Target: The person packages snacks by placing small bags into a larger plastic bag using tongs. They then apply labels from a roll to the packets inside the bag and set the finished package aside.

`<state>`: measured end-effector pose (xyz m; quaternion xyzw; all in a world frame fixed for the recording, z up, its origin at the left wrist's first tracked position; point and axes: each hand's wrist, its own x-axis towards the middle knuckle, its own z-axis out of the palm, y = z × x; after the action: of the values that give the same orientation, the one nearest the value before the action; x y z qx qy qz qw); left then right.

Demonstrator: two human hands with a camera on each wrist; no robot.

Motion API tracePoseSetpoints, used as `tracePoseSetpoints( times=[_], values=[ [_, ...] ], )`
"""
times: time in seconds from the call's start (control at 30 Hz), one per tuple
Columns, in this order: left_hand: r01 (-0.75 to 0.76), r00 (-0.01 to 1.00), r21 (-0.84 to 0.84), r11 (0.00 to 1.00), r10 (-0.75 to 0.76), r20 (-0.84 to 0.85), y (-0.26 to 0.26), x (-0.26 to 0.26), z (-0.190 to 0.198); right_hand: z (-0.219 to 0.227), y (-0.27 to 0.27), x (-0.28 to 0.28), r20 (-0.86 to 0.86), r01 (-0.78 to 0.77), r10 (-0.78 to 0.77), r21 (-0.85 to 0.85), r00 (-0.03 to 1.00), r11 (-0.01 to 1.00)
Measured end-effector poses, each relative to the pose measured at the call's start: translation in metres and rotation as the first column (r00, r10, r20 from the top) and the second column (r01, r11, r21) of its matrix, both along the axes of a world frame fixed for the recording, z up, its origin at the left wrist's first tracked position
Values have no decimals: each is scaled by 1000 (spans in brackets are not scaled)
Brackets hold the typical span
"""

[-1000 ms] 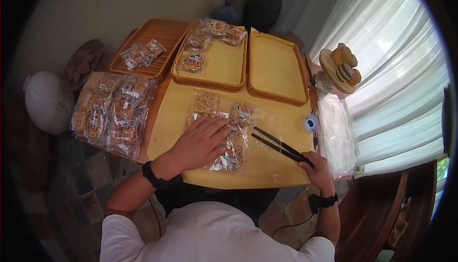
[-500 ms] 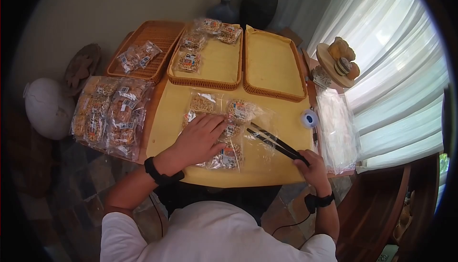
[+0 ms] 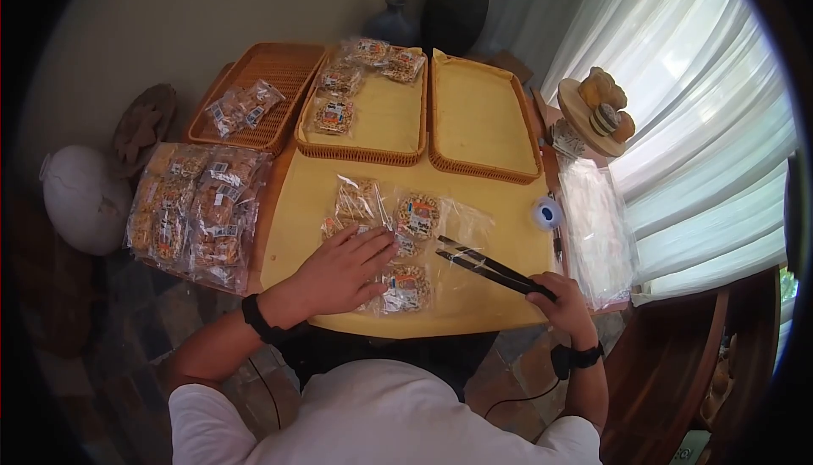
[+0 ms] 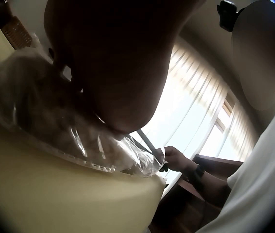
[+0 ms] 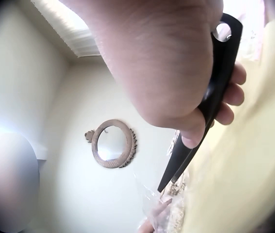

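Observation:
My left hand (image 3: 343,274) rests palm down, fingers extended, over a clear plastic bag (image 3: 461,215) on the yellow-covered table. Inside the bag lie several individually wrapped, labelled snack cakes, with one cake (image 3: 417,215) beyond the fingertips and another (image 3: 405,287) beside the thumb. The hand covers part of the others. In the left wrist view the crinkled bag (image 4: 79,141) lies under the dark hand. My right hand (image 3: 559,300) grips black tongs (image 3: 500,272) by the handle end, and their slightly parted tips point left over the bag's loose film. In the right wrist view the thumb presses the tongs (image 5: 215,82).
Three wicker trays line the back: one brown (image 3: 292,63) with wrapped packs, one lined (image 3: 385,130) with several cakes, one lined (image 3: 474,118). A large filled bag (image 3: 195,211) sits left. Right are a white-and-blue round item (image 3: 546,213), flat clear bags (image 3: 597,236) and a wooden stand (image 3: 584,122).
My left hand and the bagged cakes have shifted slightly toward my body. The right hand keeps its hold on the tongs, which stay nearly in place.

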<state>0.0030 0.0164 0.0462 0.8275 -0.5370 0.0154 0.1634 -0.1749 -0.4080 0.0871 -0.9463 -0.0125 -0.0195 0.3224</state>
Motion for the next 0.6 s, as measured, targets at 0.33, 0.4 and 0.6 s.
tracePoseSetpoints(
  times=[0.33, 0.4, 0.6],
  values=[
    [-33, 997, -93, 995, 26, -73, -22, 13, 28, -5, 9, -17, -48, 65, -65, -11, 997, 998],
    [-34, 998, -106, 994, 29, -51, -30, 16, 27, -12, 15, -11, 11, 66, -66, -43, 998, 997],
    [-46, 999, -20, 999, 46, 12, -27, 17, 18, 7, 9, -13, -30, 15, -17, -63, 999, 998]
  ],
)
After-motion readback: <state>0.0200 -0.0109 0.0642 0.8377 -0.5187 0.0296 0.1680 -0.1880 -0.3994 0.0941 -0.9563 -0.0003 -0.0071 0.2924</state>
